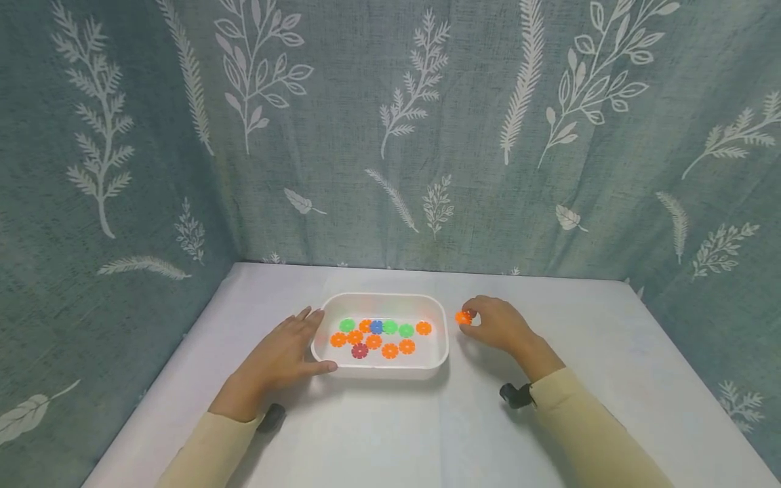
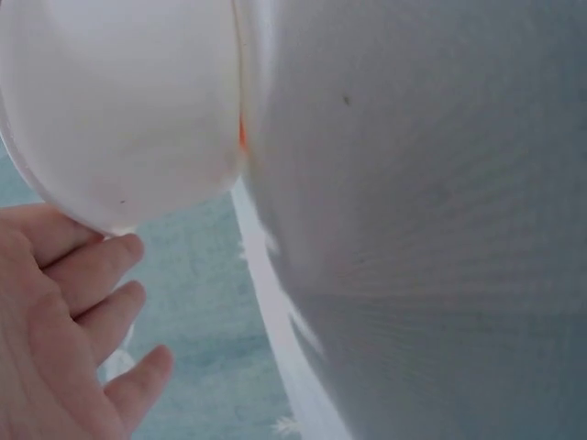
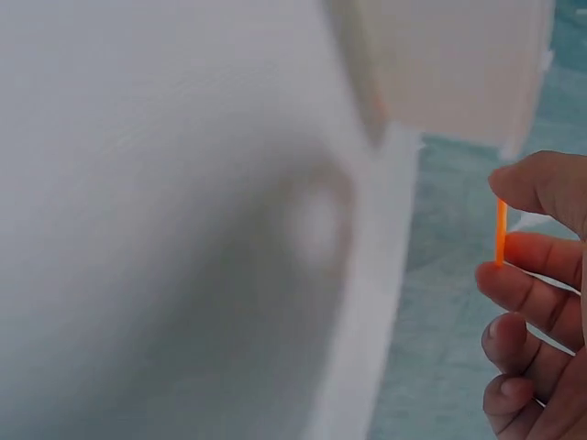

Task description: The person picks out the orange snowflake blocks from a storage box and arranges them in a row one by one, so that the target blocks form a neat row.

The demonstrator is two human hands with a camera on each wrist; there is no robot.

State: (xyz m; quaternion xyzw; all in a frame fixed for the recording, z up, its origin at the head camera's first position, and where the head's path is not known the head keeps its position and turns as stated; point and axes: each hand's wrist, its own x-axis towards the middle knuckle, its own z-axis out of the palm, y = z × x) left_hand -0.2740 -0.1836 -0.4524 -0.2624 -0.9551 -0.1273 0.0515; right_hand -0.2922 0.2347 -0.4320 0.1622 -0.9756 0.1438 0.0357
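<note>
A white plastic tray (image 1: 381, 371) stands on the table with several flat notched discs inside: orange, green, one blue disc (image 1: 377, 327) and one dark red disc (image 1: 360, 351). My left hand (image 1: 287, 352) rests at the tray's left end, fingers fairly straight, touching its rim; the left wrist view shows the fingertips at the tray wall (image 2: 119, 101). Just beyond the tray's right end, my right hand (image 1: 499, 327) pinches an orange notched disc (image 1: 463, 318) between thumb and fingers. Seen edge-on in the right wrist view, that disc (image 3: 501, 233) is a thin orange strip.
A white-covered table (image 1: 378, 434) lies under the tray. Blue-green curtains (image 1: 342, 135) with white leaf prints hang behind the table and at both sides. A small black device (image 1: 516, 395) is at the right wrist, and another (image 1: 272, 418) at the left.
</note>
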